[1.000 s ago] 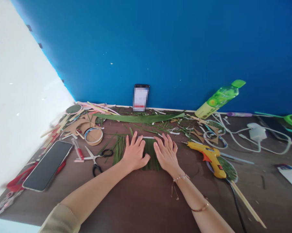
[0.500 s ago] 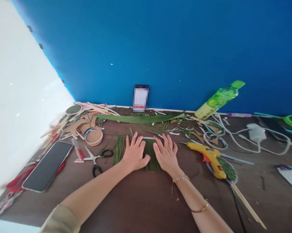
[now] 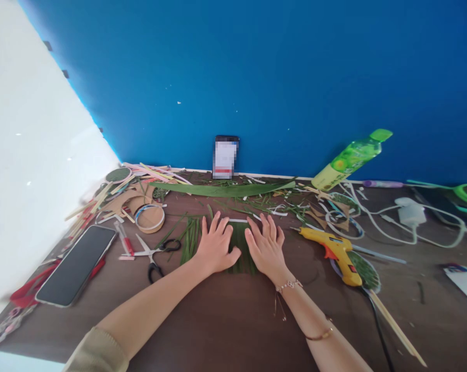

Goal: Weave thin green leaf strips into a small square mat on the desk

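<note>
Green leaf strips (image 3: 240, 247) lie side by side on the dark table, with a thin white strip (image 3: 238, 220) across their far edge. My left hand (image 3: 217, 245) rests palm down over their left part, fingers spread. On the right side, my right hand (image 3: 267, 243) also lies flat with its fingers apart. The fingertips of both hands are at the white strip; what lies beneath the palms is hidden. More cut leaf strips (image 3: 190, 240) lie just left of my left hand. Scissors (image 3: 151, 253) with black handles lie open farther left.
A yellow glue gun (image 3: 334, 250) lies to the right, its cord running forward. One phone (image 3: 78, 266) lies at the left; another phone (image 3: 225, 157) leans on the blue wall. A tilted green bottle (image 3: 351, 160), a long leaf (image 3: 221, 190) and scraps line the back.
My right hand's fingertips have shifted very slightly to the right. Everything else looks the same.
</note>
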`<state>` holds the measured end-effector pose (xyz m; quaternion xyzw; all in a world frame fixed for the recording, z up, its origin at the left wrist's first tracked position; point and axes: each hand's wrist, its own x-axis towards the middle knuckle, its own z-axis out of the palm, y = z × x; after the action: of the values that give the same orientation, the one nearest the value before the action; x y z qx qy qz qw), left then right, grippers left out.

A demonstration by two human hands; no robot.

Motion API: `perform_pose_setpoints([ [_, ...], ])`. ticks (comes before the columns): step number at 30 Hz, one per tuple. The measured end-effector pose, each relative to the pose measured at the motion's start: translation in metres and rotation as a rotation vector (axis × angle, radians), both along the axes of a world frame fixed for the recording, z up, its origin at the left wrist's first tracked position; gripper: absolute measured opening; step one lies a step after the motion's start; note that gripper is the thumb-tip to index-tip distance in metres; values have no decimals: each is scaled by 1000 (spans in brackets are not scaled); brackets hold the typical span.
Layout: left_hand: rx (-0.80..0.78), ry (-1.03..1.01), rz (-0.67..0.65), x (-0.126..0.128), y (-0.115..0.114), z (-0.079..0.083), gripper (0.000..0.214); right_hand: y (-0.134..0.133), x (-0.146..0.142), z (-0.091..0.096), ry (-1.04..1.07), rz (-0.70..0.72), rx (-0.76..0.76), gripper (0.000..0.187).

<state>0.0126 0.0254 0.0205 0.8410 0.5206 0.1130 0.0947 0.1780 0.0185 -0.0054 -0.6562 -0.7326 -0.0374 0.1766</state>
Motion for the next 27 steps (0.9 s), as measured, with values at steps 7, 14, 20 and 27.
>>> perform_pose_setpoints([
  [7,7,7,-12,0,0,-2,39,0,0,0,21,3,9,48],
  [14,3,-8,-11,0,0,-1,39,-1,-1,1,44,-26,61,43],
  [20,-4,-7,-4,0,0,0,40,-2,-1,2,88,-13,60,43],
  [27,-4,-10,-6,0,0,-2,40,0,2,2,105,28,49,43],
])
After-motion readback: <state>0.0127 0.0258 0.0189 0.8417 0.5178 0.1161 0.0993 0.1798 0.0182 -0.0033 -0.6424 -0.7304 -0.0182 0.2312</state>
